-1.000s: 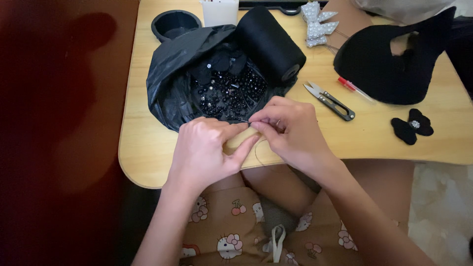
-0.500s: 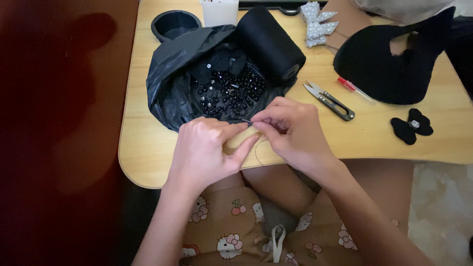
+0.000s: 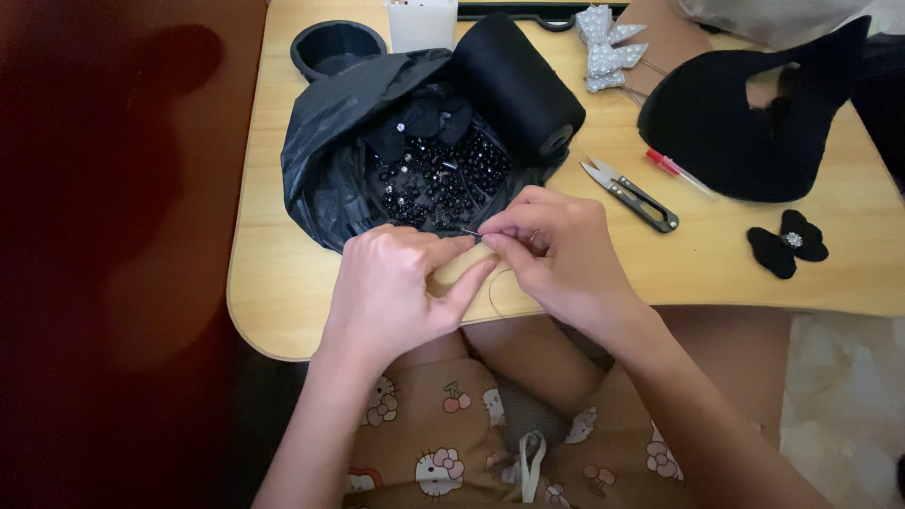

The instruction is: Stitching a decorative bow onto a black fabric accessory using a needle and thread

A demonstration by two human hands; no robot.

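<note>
Beads (image 3: 438,179) in bag (image 3: 325,141); spool (image 3: 518,85) behind; snips (image 3: 630,194) right.

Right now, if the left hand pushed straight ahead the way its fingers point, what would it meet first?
Probably the right hand: the left hand points up and right, fingertips already meeting it at a thin needle.

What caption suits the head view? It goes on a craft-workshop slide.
Left hand and right hand pinch a needle beside a bag of black beads, snips nearby.
</note>
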